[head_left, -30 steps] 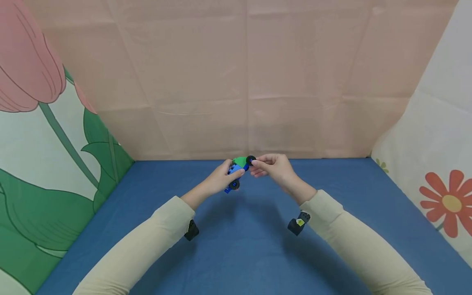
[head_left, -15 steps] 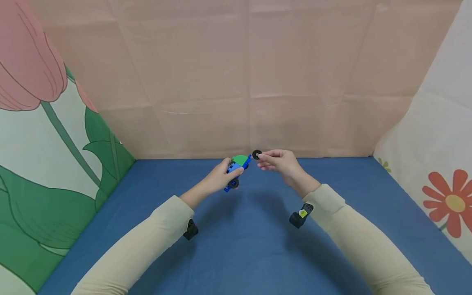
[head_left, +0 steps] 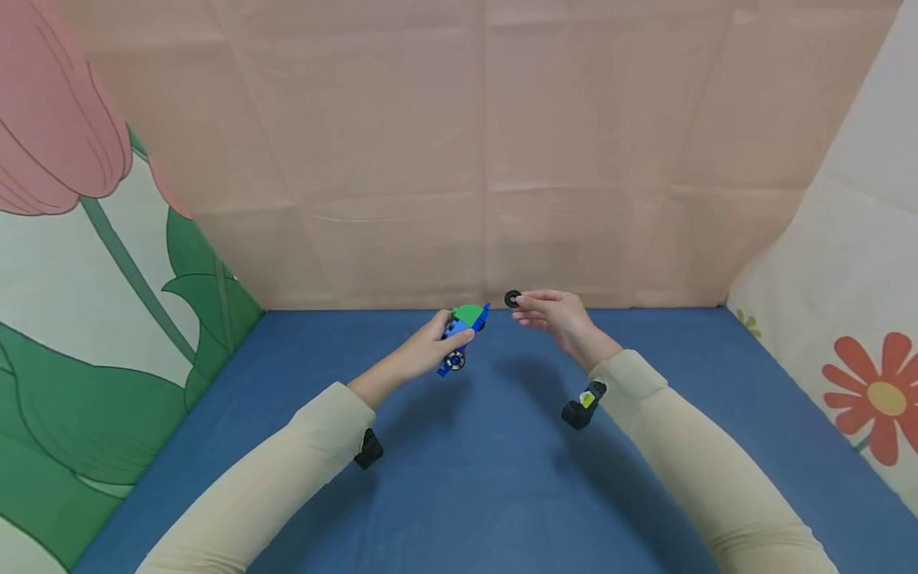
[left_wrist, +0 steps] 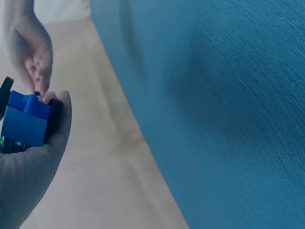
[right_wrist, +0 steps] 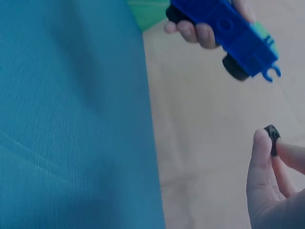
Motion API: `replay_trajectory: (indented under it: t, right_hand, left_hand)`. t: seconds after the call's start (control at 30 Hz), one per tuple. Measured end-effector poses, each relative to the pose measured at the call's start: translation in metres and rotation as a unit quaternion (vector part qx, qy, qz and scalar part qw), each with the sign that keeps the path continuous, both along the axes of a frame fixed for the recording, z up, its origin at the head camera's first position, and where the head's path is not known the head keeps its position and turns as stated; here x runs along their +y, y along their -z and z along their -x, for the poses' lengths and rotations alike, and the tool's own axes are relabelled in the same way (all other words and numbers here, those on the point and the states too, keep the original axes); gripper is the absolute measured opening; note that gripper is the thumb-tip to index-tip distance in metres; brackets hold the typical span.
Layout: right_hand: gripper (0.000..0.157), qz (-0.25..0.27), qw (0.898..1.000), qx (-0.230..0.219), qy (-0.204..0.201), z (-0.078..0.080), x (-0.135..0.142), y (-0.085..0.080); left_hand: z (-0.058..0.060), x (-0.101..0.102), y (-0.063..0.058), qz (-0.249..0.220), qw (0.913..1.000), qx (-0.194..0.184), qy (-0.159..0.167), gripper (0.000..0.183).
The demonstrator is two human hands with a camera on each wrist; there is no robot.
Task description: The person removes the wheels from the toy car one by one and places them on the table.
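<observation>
My left hand (head_left: pixel 423 351) grips a toy car (head_left: pixel 457 327) with a blue body and a green top, held tilted above the table. Near its lower end a black wheel (head_left: pixel 454 361) shows. In the right wrist view the car's blue underside (right_wrist: pixel 224 24) faces the camera, with a black wheel (right_wrist: pixel 235 67) close to a small blue hook at the end. My right hand (head_left: pixel 562 320) pinches a loose black wheel (head_left: pixel 511 299) between thumb and fingertips, a short gap to the right of the car. The left wrist view shows the car's blue end (left_wrist: pixel 26 125) inside the hand.
A blue cloth (head_left: pixel 459 478) covers the table below both hands. The pinkish-beige backdrop (head_left: pixel 480 159) rises behind its far edge. Printed side panels stand left and right, with a tulip (head_left: pixel 57 112) and a red flower (head_left: pixel 875 399).
The black wheel in my right hand has come away from the car's far end and moved right with the hand. My left hand keeps its grip on the car, nearly in place.
</observation>
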State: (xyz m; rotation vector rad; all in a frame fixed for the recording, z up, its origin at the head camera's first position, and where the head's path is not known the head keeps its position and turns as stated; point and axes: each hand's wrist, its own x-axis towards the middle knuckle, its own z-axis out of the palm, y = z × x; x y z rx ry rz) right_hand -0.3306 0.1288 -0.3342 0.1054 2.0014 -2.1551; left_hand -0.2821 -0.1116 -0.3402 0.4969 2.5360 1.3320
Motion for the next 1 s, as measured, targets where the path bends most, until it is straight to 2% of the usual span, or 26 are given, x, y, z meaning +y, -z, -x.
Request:
replay_trajectory:
  t: [0.3,0.47,0.6,0.73,0.87,1.0]
  right_hand:
    - [0.036,0.010,0.999,-0.034,0.034,0.017,0.008,0.011]
    - [0.036,0.008,0.998,-0.049,0.037,0.028,0.015,0.022]
    - [0.037,-0.018,0.997,-0.069,0.027,0.039,0.019,0.033]
    - [0.038,-0.037,0.995,-0.080,0.034,0.048,0.022,0.046]
    - [0.040,-0.043,0.992,-0.103,0.060,0.053,0.024,0.060]
    - [0.041,-0.084,0.985,-0.128,0.085,0.055,0.027,0.070]
  left_hand:
    - [-0.002,-0.003,0.000,-0.026,0.9994,-0.019,0.011,0.044]
    - [-0.003,-0.002,-0.002,-0.031,0.9992,-0.022,0.015,0.041]
    - [-0.003,-0.001,-0.002,-0.042,0.9987,-0.025,0.017,0.039]
    - [-0.003,-0.001,-0.002,-0.060,0.9975,-0.029,0.023,0.040]
    - [-0.002,-0.001,-0.002,-0.069,0.9966,-0.031,0.032,0.040]
    - [-0.002,0.000,-0.002,-0.072,0.9963,-0.030,0.036,0.040]
